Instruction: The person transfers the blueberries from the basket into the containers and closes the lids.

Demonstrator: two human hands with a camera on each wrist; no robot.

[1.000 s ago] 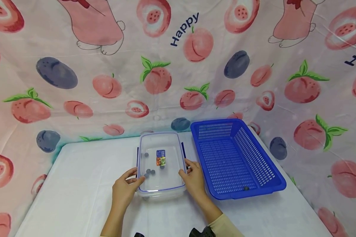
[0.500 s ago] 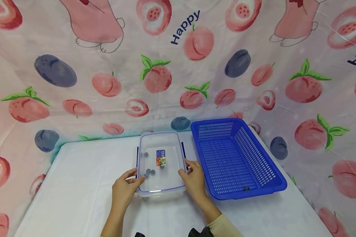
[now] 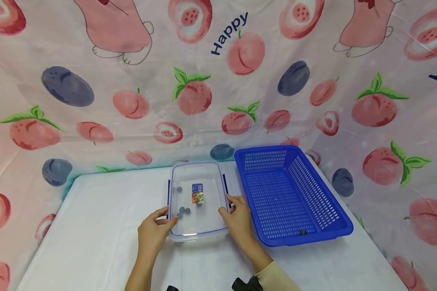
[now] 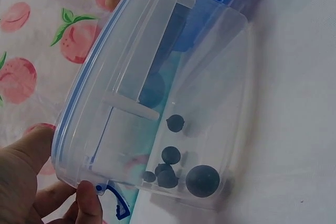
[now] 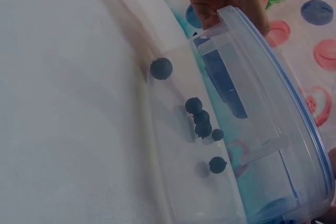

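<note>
A clear plastic food container [image 3: 200,239] stands on the white table, with its clear lid [image 3: 207,171] on top. The lid has a blue sealing line and a small label. Several dark blueberries [image 4: 202,181] lie on the container's bottom, seen through its wall. My left hand [image 3: 153,232] pinches the lid's left edge near the front, thumb above and fingers below the rim. At the opposite edge, my right hand [image 3: 238,220] grips in the same way. In the left wrist view a blue side latch [image 4: 119,203] hangs swung outward from the lid. Some fingers are hidden behind the rim.
A blue perforated basket [image 3: 291,241] stands close on the right, with a single blueberry [image 3: 303,232] near its front wall. Behind the table [image 3: 105,214] hangs a fruit-printed cloth [image 3: 138,76].
</note>
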